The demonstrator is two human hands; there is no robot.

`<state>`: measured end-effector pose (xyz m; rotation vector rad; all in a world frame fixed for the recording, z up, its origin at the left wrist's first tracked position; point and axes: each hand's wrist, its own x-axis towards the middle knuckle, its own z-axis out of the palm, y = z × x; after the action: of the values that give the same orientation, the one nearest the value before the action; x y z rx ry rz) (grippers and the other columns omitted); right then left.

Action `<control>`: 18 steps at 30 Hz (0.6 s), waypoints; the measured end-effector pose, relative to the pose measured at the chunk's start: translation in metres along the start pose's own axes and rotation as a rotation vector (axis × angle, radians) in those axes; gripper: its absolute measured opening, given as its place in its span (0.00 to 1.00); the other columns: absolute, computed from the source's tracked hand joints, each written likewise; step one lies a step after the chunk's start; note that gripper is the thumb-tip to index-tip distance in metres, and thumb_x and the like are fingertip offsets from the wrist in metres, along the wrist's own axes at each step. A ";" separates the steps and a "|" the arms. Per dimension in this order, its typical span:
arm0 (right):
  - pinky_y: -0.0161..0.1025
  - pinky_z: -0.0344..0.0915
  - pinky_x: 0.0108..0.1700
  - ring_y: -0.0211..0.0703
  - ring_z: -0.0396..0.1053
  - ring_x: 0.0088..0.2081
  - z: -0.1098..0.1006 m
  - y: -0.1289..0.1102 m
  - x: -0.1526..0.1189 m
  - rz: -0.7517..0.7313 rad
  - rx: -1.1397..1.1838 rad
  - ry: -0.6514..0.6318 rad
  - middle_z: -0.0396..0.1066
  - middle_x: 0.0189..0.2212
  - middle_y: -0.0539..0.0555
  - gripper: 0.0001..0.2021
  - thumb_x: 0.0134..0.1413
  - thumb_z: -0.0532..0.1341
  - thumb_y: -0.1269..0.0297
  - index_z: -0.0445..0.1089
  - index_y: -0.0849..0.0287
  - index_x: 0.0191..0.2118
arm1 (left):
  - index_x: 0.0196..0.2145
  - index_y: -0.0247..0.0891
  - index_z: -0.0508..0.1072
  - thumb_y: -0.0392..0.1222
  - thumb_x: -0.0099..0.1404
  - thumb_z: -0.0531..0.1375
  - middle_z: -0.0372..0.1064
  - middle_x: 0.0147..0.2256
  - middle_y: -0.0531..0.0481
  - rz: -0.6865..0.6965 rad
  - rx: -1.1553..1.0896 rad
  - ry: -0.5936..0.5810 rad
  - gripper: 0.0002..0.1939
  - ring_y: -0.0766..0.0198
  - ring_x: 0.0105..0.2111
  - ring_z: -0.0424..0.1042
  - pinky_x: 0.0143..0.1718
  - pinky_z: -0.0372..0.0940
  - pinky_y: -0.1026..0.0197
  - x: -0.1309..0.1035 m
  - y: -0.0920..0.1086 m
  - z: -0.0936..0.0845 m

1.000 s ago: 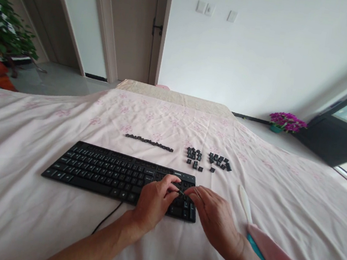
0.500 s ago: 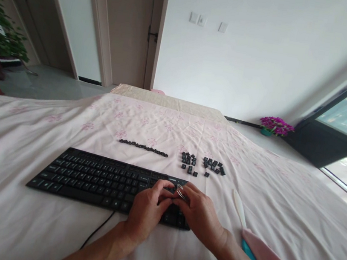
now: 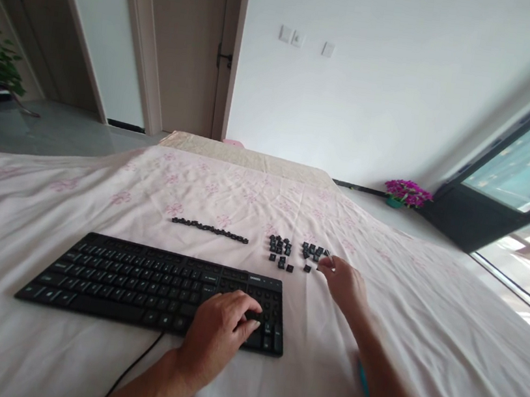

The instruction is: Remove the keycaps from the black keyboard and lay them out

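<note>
A black keyboard (image 3: 135,282) lies on the cloth, and some key positions at its right end look bare. My left hand (image 3: 223,321) rests over that right part, thumb and index finger apart, with nothing visible between them. Beyond the keyboard to the right, my right hand (image 3: 344,285) is closed on a thin wire keycap puller (image 3: 332,260). Its fingertips are at the edge of the right group of loose black keycaps (image 3: 312,248). Whether a keycap is also in those fingers I cannot tell. Another cluster of keycaps (image 3: 280,246) sits just left of that group.
A row of small black keycaps (image 3: 211,229) runs behind the keyboard. The keyboard's cable (image 3: 136,364) trails toward me. Under my right forearm a blue item (image 3: 364,380) is mostly hidden. The pale floral cloth (image 3: 97,201) has folds.
My right hand has moved from the keyboard's right end out to the right keycap group, carrying the wire puller. My left hand stays over the keyboard. The view has shifted slightly.
</note>
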<state>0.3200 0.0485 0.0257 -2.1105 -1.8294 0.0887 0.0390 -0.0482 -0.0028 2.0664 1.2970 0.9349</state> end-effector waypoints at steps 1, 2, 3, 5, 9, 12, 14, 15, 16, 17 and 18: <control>0.37 0.55 0.34 0.47 0.69 0.36 0.003 0.001 0.000 -0.004 -0.015 -0.007 0.75 0.35 0.54 0.09 0.52 0.58 0.62 0.75 0.55 0.35 | 0.36 0.43 0.72 0.32 0.57 0.63 0.73 0.34 0.55 0.013 0.008 -0.007 0.10 0.65 0.31 0.70 0.37 0.62 0.62 0.000 0.000 0.000; 0.37 0.55 0.34 0.47 0.69 0.37 0.005 0.002 -0.001 -0.008 -0.024 -0.016 0.75 0.35 0.54 0.09 0.52 0.58 0.62 0.75 0.55 0.35 | 0.36 0.43 0.72 0.32 0.57 0.62 0.73 0.35 0.55 0.024 0.012 -0.012 0.10 0.65 0.31 0.70 0.37 0.62 0.62 0.000 0.000 0.000; 0.37 0.55 0.34 0.47 0.69 0.37 0.008 0.002 -0.001 -0.011 -0.028 -0.025 0.75 0.35 0.54 0.09 0.52 0.58 0.62 0.76 0.55 0.35 | 0.36 0.43 0.72 0.32 0.57 0.62 0.73 0.36 0.54 0.031 0.014 -0.015 0.09 0.65 0.31 0.70 0.38 0.62 0.62 -0.001 -0.001 0.000; 0.37 0.55 0.34 0.47 0.70 0.37 0.011 0.002 -0.003 -0.010 -0.027 -0.036 0.75 0.35 0.54 0.10 0.52 0.58 0.62 0.76 0.55 0.36 | 0.36 0.43 0.72 0.31 0.58 0.62 0.73 0.36 0.54 0.038 0.017 -0.016 0.10 0.64 0.33 0.70 0.38 0.62 0.62 -0.001 -0.002 0.001; 0.37 0.56 0.35 0.48 0.70 0.38 0.014 0.006 -0.003 0.009 -0.029 -0.026 0.76 0.36 0.54 0.11 0.52 0.58 0.60 0.76 0.54 0.37 | 0.35 0.42 0.72 0.28 0.58 0.60 0.72 0.37 0.54 0.045 0.024 -0.008 0.11 0.63 0.37 0.70 0.40 0.62 0.62 -0.002 -0.003 0.002; 0.37 0.58 0.36 0.49 0.71 0.39 0.017 0.011 -0.003 0.018 -0.028 -0.040 0.76 0.37 0.54 0.11 0.53 0.58 0.59 0.76 0.53 0.38 | 0.35 0.42 0.72 0.29 0.58 0.60 0.72 0.37 0.54 0.046 0.026 -0.010 0.10 0.63 0.37 0.70 0.40 0.62 0.61 -0.001 -0.003 0.002; 0.37 0.58 0.36 0.49 0.71 0.39 0.018 0.014 -0.003 0.023 -0.021 -0.041 0.76 0.37 0.54 0.12 0.53 0.58 0.58 0.76 0.53 0.40 | 0.36 0.42 0.72 0.29 0.59 0.59 0.72 0.37 0.54 0.047 0.024 -0.011 0.10 0.63 0.37 0.70 0.40 0.62 0.61 -0.001 -0.003 0.002; 0.37 0.58 0.36 0.49 0.71 0.39 0.017 0.015 -0.003 0.030 -0.021 -0.031 0.76 0.37 0.55 0.13 0.54 0.57 0.57 0.76 0.53 0.41 | 0.36 0.42 0.72 0.29 0.59 0.59 0.72 0.37 0.53 0.046 0.022 -0.010 0.10 0.63 0.37 0.70 0.40 0.62 0.61 -0.001 -0.004 0.002; 0.38 0.58 0.36 0.49 0.71 0.39 0.015 0.015 -0.004 0.039 -0.023 -0.014 0.76 0.37 0.56 0.14 0.55 0.56 0.56 0.76 0.54 0.40 | 0.36 0.42 0.72 0.29 0.59 0.59 0.72 0.37 0.53 0.044 0.020 -0.010 0.10 0.63 0.37 0.70 0.40 0.62 0.61 -0.001 -0.004 0.002; 0.38 0.58 0.35 0.49 0.71 0.38 0.013 0.014 -0.005 0.046 -0.019 0.007 0.76 0.36 0.57 0.16 0.56 0.55 0.54 0.76 0.56 0.39 | 0.36 0.42 0.72 0.29 0.59 0.59 0.72 0.37 0.53 0.042 0.018 -0.009 0.10 0.63 0.37 0.70 0.40 0.62 0.61 -0.001 -0.004 0.002; 0.38 0.58 0.35 0.49 0.71 0.36 0.009 0.011 -0.006 0.054 0.002 0.030 0.76 0.34 0.57 0.18 0.57 0.54 0.52 0.76 0.57 0.38 | 0.36 0.42 0.72 0.29 0.59 0.59 0.72 0.37 0.53 0.040 0.016 -0.008 0.10 0.63 0.37 0.70 0.40 0.62 0.61 -0.001 -0.004 0.002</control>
<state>0.3274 0.0429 0.0129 -2.1482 -1.7548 0.0712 0.0380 -0.0481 -0.0074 2.1133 1.2665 0.9358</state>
